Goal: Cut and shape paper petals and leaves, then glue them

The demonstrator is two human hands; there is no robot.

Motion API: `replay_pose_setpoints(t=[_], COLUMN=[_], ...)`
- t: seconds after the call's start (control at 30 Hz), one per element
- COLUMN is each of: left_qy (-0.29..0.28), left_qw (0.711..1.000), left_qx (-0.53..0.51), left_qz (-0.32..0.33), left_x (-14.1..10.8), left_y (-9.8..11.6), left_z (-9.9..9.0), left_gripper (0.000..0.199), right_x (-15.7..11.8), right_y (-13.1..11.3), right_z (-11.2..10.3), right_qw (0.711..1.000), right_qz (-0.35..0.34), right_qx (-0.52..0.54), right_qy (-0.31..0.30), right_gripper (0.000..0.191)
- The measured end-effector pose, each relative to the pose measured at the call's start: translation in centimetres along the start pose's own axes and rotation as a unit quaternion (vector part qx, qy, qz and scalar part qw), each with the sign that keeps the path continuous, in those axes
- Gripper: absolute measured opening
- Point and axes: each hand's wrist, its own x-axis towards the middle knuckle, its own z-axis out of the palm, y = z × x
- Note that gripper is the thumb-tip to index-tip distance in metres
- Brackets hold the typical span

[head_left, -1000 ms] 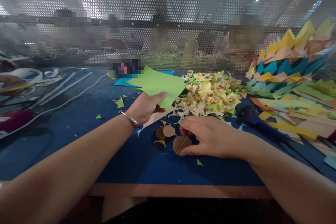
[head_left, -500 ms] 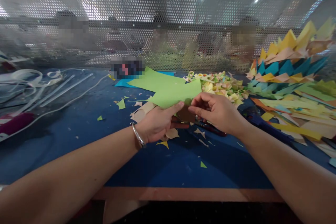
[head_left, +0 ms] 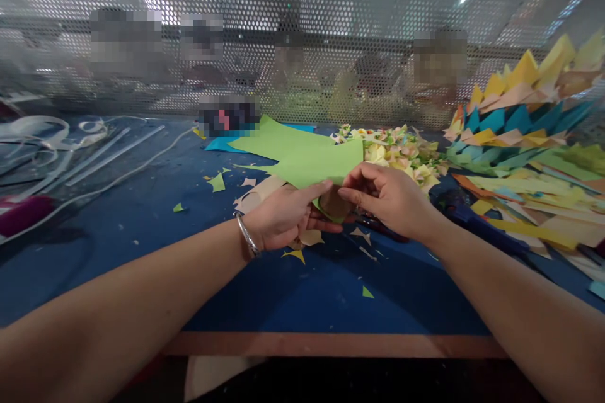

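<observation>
A light green paper sheet (head_left: 312,157) with cut edges spans the middle, its near edge pinched under the thumb of my left hand (head_left: 283,217). Below that edge, a brown rounded piece (head_left: 333,203) with a green rim lies between my hands, over the left fingers. My right hand (head_left: 390,198) has thumb and index finger closed at the right side of this piece. Pale paper with a round cut-out (head_left: 255,196) sits beside the left hand. Dark scissors (head_left: 387,231) are partly hidden beneath the right hand.
Paper scraps (head_left: 295,256) dot the blue table (head_left: 283,308). Behind are folded paper flowers (head_left: 401,151). On the right are a layered paper stack (head_left: 524,119), paper strips (head_left: 529,201) and a dark blue tool (head_left: 477,220). A white cable (head_left: 127,170) crosses the left. Perforated metal (head_left: 307,0) stands behind.
The brown piece with its green rim shows more between my hands, and my left fingers now stretch beneath it. The green sheet has shifted slightly. My right hand stays nearly in place.
</observation>
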Motion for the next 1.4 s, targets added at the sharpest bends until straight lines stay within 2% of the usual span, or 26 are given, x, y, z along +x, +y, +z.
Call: replay_pose_setpoints(t=[0.3,0.53,0.73,0.87,1.0,1.1,1.27,1.4], left_qy=[0.034,0.000,-0.025,-0.001,0.032,0.019,-0.016,-0.004], left_qw=[0.999,0.999,0.998,0.999,0.999,0.999,0.995,0.995], left_qx=[0.015,0.028,0.040,0.042,0.030,0.019,0.026,0.037], left_qz=[-0.013,0.034,0.042,0.029,0.022,0.043,0.091,0.092], left_x=[0.03,-0.32,-0.53,-0.61,-0.51,-0.49,-0.72,-0.82], left_y=[0.14,0.22,0.46,0.46,0.36,0.40,0.57,0.52], left_z=[0.12,-0.03,0.00,0.06,-0.14,-0.21,0.02,0.03], left_gripper=[0.028,0.016,0.019,0.015,0.017,0.011,0.016,0.013], right_x=[0.09,-0.06,-0.16,-0.12,-0.03,-0.01,-0.11,-0.16], right_y=[-0.32,-0.29,-0.10,-0.24,-0.20,-0.11,-0.37,-0.96], right_z=[0.07,0.04,-0.07,0.00,-0.06,-0.30,-0.59,-0.46], right_qw=[1.000,0.999,0.998,0.999,1.000,0.998,0.993,0.980], right_qz=[-0.008,-0.009,-0.019,-0.026,0.009,0.046,0.105,0.153], right_qx=[-0.003,0.027,0.045,0.017,-0.016,-0.022,0.053,0.126], right_qy=[-0.013,-0.031,-0.025,-0.014,0.010,0.024,-0.011,-0.009], right_gripper=[0.030,0.025,0.025,0.026,0.033,0.041,0.048,0.051])
